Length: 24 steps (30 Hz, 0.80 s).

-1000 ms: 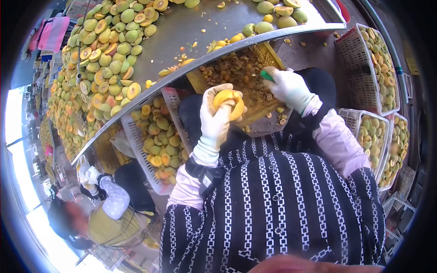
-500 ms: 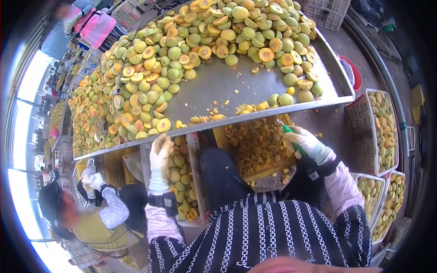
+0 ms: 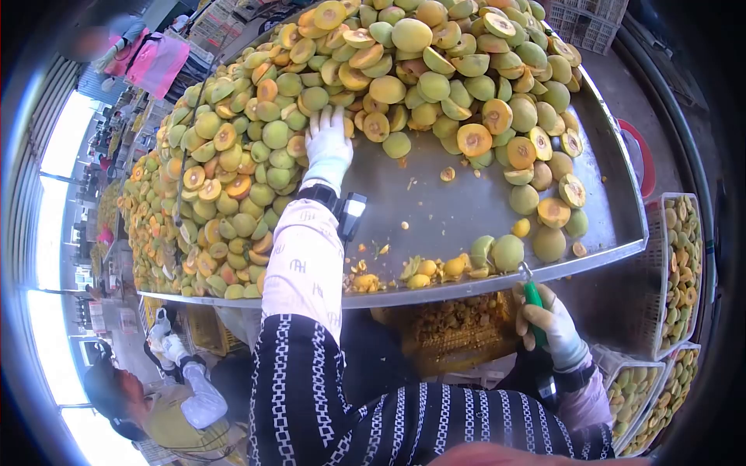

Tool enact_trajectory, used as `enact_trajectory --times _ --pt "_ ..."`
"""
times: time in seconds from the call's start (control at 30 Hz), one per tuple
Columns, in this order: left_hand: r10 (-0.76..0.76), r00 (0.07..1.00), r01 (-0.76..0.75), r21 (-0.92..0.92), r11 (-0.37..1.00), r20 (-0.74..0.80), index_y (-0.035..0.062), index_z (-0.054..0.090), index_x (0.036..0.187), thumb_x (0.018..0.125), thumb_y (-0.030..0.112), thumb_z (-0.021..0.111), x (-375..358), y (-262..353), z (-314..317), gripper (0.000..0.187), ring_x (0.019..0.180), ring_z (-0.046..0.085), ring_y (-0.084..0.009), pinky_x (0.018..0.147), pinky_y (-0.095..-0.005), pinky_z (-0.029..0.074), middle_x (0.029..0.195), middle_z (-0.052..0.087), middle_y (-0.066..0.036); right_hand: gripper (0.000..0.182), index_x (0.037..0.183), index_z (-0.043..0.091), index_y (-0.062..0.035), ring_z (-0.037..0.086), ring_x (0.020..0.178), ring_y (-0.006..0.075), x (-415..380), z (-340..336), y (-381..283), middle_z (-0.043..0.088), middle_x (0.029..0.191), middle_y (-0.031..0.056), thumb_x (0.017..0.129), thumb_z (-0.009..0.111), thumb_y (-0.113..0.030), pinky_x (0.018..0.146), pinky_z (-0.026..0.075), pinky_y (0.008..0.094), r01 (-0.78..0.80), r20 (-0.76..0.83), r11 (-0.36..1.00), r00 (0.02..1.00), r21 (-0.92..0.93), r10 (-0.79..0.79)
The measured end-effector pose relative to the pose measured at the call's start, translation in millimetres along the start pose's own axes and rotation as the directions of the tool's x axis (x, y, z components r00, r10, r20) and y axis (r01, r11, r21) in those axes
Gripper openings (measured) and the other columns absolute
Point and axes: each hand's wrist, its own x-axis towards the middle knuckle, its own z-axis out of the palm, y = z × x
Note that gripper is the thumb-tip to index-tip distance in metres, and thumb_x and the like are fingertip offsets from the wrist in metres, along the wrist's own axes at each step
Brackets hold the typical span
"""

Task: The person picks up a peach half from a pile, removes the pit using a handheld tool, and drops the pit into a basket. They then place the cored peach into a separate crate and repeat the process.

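On the table (image 3: 458,210), fruit (image 3: 276,134) lies across the left and far parts, with the left hand (image 3: 329,147) on it; small pieces (image 3: 427,268) lie along the near edge. Before that edge, the right hand (image 3: 556,332) holds a tool (image 3: 534,299). Below sits a scrap crate (image 3: 458,359); right of the table, fruit crates (image 3: 656,287).

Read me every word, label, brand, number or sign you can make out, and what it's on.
Pale pink left sleeve: repeated letter-like prints, perhaps with an "H"; too small and blurred to quote surely.
Left wrist device: glare on its face, nothing legible.
Green-handled tool in the right hand: no lettering visible.
No other readable text.
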Motion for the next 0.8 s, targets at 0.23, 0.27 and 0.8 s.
enact_trajectory --times 0.23,0.27,0.8 --pt "-0.078 0.969 0.029 0.209 0.977 0.233 0.0133 0.051 0.126 0.069 0.021 0.074 1.4 25.3 -12.1 0.062 0.109 0.053 -0.0314 0.091 -0.0434 0.045 0.120 0.054 -0.013 0.039 0.127 0.043 -0.0003 0.052 0.046 0.0109 8.6 3.4 -8.2 0.059 0.071 0.0059 0.091 0.053 -0.013 0.042 0.042 0.0205 -0.059 -0.019 0.998 0.998 0.023 0.060" --pt "-0.120 0.943 0.068 0.173 0.983 0.310 0.0118 0.052 0.124 0.068 0.021 0.076 -2.1 25.7 -14.4 0.062 0.107 0.055 -0.0309 0.089 -0.0430 0.046 0.117 0.056 -0.014 0.039 0.127 0.043 -0.0003 0.052 0.046 0.0109 9.9 5.1 -7.5 0.059 0.071 0.0059 0.091 0.053 -0.013 0.042 0.042 0.0205 -0.055 -0.014 0.998 0.998 0.024 0.056" --pt "0.151 0.815 0.221 -0.059 -0.973 0.559 -0.0060 0.039 0.129 0.097 0.023 0.044 -269.5 104.8 -156.2 0.043 0.127 0.037 -0.0458 0.103 -0.0515 0.043 0.132 0.040 -0.029 0.049 0.138 0.040 -0.0107 0.047 0.056 0.0060 -19.3 41.0 48.7 0.051 0.075 -0.0013 0.092 0.056 -0.018 0.051 0.040 0.0209 0.248 0.079 0.859 0.968 -0.448 -0.238"
